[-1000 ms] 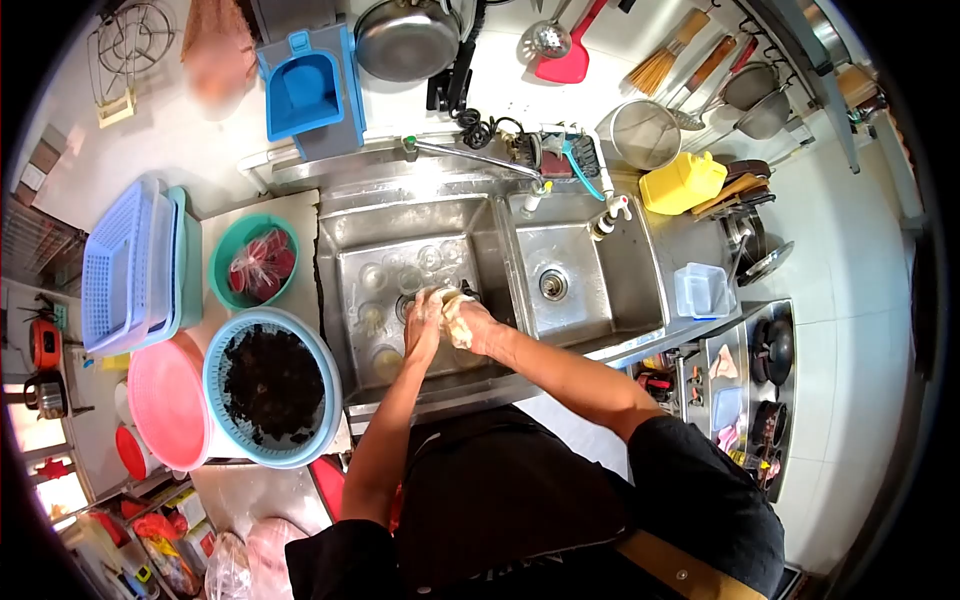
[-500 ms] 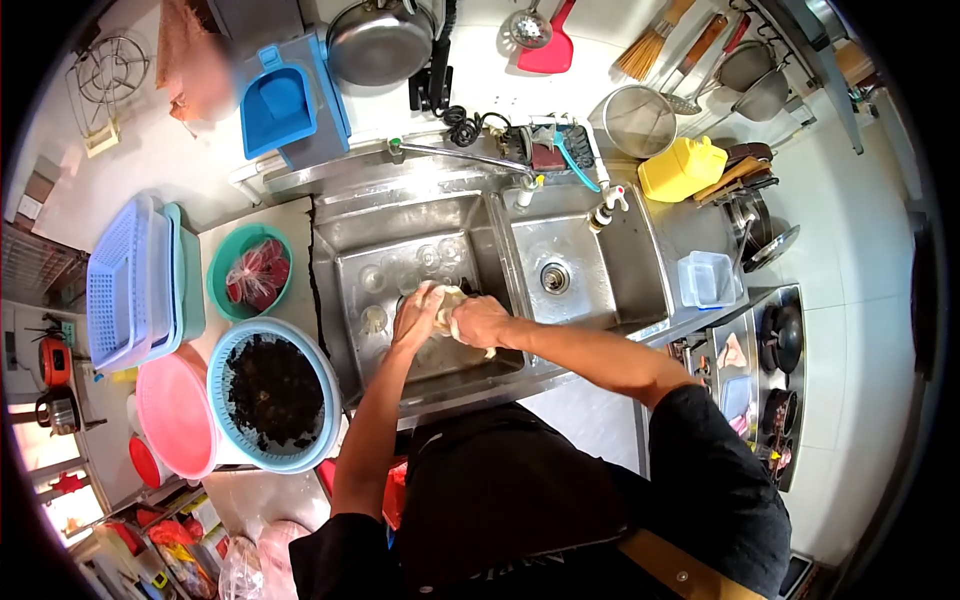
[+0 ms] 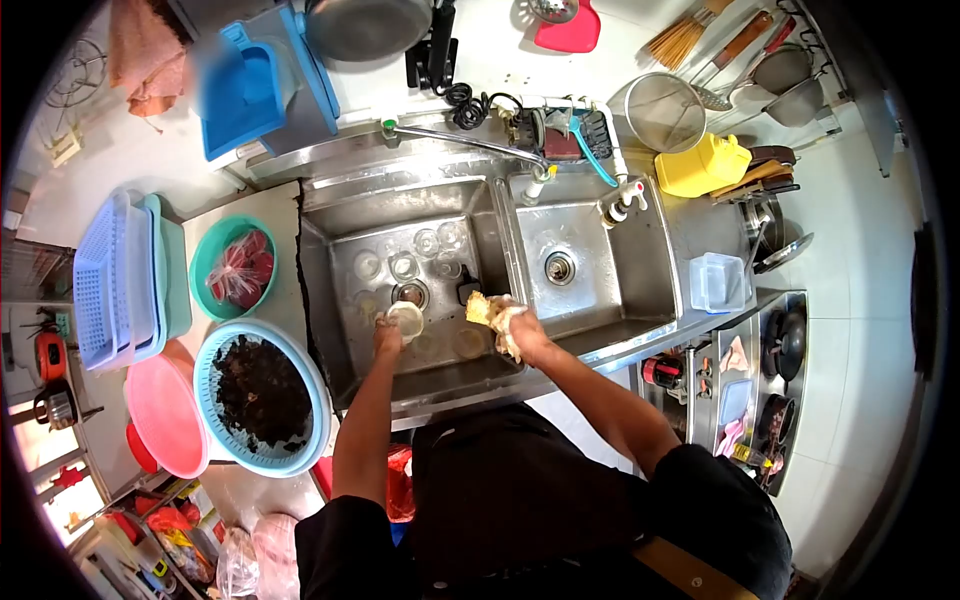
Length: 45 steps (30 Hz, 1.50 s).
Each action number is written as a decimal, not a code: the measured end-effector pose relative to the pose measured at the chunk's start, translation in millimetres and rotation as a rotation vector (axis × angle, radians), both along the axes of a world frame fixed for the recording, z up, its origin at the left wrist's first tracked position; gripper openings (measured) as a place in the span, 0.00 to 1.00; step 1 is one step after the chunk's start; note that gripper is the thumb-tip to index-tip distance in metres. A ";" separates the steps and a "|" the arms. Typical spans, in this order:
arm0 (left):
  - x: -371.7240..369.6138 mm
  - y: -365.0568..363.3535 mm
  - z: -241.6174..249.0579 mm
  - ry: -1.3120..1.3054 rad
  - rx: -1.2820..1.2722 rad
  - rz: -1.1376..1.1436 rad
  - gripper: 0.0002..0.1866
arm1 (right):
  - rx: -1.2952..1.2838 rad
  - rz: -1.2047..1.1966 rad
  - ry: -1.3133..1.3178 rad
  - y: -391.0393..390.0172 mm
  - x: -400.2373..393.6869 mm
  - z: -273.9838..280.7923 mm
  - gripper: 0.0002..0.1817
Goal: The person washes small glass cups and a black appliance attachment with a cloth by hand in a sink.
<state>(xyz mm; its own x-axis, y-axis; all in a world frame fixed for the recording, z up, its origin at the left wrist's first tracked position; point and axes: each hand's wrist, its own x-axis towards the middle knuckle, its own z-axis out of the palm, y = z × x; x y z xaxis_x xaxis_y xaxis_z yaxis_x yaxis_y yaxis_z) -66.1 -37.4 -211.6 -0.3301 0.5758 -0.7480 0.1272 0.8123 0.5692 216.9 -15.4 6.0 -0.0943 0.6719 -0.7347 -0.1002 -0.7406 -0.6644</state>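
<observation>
I stand at a steel double sink (image 3: 505, 225). My left hand (image 3: 390, 333) holds a small round glass cup (image 3: 406, 320) low in the left basin. My right hand (image 3: 517, 325) grips a pale soapy sponge or cloth (image 3: 481, 308) over the divider between the basins. Several clear glasses (image 3: 430, 243) lie on the floor of the left basin around its drain (image 3: 410, 294). The right basin shows only its drain (image 3: 559, 266).
A long faucet (image 3: 470, 145) reaches over the sink. Left of it stand a blue colander of dark stuff (image 3: 262, 396), a green bowl (image 3: 231, 266), a pink basin (image 3: 162, 412) and stacked baskets (image 3: 125, 280). A clear tub (image 3: 716, 283) and a yellow jug (image 3: 702, 165) sit at the right.
My hands were together over the left basin, rubbing one item. Now they have parted: the left holds the cup lower left, the right has moved with the sponge toward the divider.
</observation>
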 end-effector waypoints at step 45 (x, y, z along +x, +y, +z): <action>105.1 26.9 133.9 -1.241 0.159 0.322 0.22 | 0.604 0.387 -0.402 6.7 -9.6 -4.4 0.22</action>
